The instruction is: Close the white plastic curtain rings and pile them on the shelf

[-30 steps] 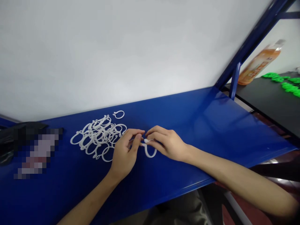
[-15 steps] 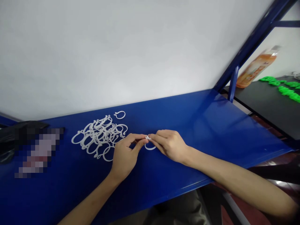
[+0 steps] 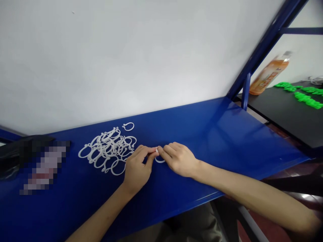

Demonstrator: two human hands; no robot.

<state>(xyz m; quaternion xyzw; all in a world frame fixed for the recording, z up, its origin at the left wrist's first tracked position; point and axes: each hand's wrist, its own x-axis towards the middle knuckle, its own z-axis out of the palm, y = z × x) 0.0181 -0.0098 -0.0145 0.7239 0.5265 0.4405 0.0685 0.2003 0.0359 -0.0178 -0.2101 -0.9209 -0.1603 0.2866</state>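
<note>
From my end I am seeing the left hand (image 3: pixel 137 169) closing thumb and forefinger into a narrow pinch on the small white end of a white hoop (image 3: pixel 159 161). The right hand (image 3: pixel 183 161) is curling its fingers and meeting the left fingertips at that same end, so both hands are holding the one hoop between them. Its rounded part is showing on the near side, partly hiding behind the right hand's fingers; I cannot tell whether its ends are joining.

The hands are working over a blue tabletop (image 3: pixel 214 141). Just left of the left hand, a tangled pile of white hoops (image 3: pixel 108 148) is lying, several of them showing a knob and a little eyelet. A single white hoop (image 3: pixel 129 126) is sitting apart, just beyond the pile on the far side. At the left, a black plastic bag (image 3: pixel 10 158) is resting beside a pixelated item (image 3: pixel 46 164) that I am not making out.

A pale wall panel (image 3: pixel 126 57) is rising along the far edge, and a blue frame post (image 3: pixel 254 50) is slanting up at the far right. Beyond it, a bottle of orange drink (image 3: pixel 270 75) is standing by a black table (image 3: pixel 272 106), where bright green pieces (image 3: pixel 306 99) are lying.
</note>
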